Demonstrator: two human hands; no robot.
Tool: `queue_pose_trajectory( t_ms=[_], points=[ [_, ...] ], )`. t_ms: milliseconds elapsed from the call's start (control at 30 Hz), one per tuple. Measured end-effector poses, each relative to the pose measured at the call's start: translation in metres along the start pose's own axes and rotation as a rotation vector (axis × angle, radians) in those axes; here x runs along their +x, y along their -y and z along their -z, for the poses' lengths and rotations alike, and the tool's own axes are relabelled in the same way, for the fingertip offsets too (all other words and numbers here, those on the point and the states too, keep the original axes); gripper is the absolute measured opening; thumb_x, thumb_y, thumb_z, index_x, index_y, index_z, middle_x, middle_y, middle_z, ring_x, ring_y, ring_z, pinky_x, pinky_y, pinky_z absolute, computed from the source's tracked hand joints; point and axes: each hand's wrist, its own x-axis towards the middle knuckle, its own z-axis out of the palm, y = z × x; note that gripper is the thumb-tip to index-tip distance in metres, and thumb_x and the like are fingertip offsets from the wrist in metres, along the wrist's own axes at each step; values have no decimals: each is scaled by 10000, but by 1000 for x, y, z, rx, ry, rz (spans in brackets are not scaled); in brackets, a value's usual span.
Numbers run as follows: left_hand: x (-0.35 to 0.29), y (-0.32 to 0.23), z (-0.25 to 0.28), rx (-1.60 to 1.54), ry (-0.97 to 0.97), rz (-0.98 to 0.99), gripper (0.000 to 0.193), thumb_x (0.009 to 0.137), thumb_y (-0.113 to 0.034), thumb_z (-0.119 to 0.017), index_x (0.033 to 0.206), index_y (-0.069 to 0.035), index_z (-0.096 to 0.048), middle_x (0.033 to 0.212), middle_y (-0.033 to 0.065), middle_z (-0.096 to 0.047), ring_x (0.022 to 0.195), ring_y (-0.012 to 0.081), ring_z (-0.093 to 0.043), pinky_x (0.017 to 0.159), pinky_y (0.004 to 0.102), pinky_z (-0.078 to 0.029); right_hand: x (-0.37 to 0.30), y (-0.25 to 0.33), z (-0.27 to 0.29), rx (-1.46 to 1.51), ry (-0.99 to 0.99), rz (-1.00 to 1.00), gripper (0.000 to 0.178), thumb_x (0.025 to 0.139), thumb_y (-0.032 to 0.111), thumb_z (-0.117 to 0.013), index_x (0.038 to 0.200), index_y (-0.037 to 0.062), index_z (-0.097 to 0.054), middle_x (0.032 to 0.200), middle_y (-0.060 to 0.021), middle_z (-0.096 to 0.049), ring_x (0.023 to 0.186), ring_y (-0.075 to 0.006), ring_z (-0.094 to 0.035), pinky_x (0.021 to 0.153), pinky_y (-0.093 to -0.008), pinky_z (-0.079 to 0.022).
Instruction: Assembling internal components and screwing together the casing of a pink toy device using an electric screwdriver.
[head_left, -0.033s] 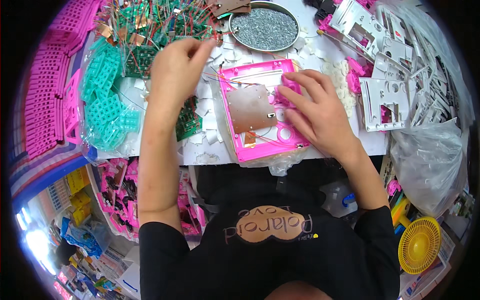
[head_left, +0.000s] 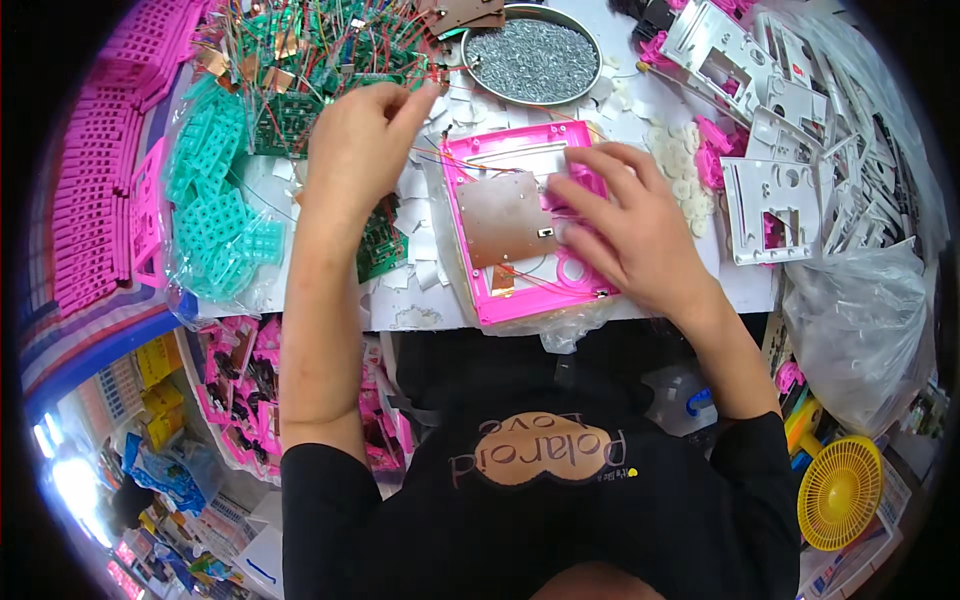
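A pink plastic housing lies open side up on a clear plastic bag before me. Inside it rests a brown circuit board, with thin red and yellow wires at its upper left and lower edges. My right hand is over the housing's right side, fingers spread, fingertips close to the board's right edge. Whether they touch it I cannot tell. My left hand is raised beyond the housing's upper left, thumb and forefinger pinched together near loose wires. What is between them, if anything, does not show.
Wired green circuit boards pile up at the far left, beside bagged teal rubber keypads. A round tin of small screws stands at the back. White plastic housings and a clear bag crowd the right. Pink parts fill a box below the table.
The fingertips of my right hand have shifted slightly left, toward the board's edge. My left hand stays pinched in nearly the same place.
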Motion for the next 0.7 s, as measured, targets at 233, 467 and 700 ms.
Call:
queue_pose_trajectory(
  t_ms=[233,467,700],
  points=[
    [-11,0,-8,-247,192,-123,293,911,-264,-728,986,18,-750,789,93,-692,693,136,-596,652,311,-482,-5,22,-4,-43,64,-103,393,812,221,-781,1164,73,-690,1201,-121,-630,1143,-376,-549,935,-451,-513],
    [-48,-34,-22,-315,-86,-516,156,854,-61,-768,1000,-16,-740,881,91,-719,684,163,-627,645,291,-503,31,9,-5,422,-132,-303,188,854,181,-749,984,46,-733,946,-119,-703,887,-293,-664,796,-392,-530],
    [-66,-30,-28,-426,25,-301,108,881,-55,-753,974,-6,-725,839,65,-700,683,118,-639,635,270,-500,34,8,-21,396,-204,-143,100,860,136,-745,928,68,-717,843,-95,-707,776,-279,-681,676,-384,-531]
  ],
)
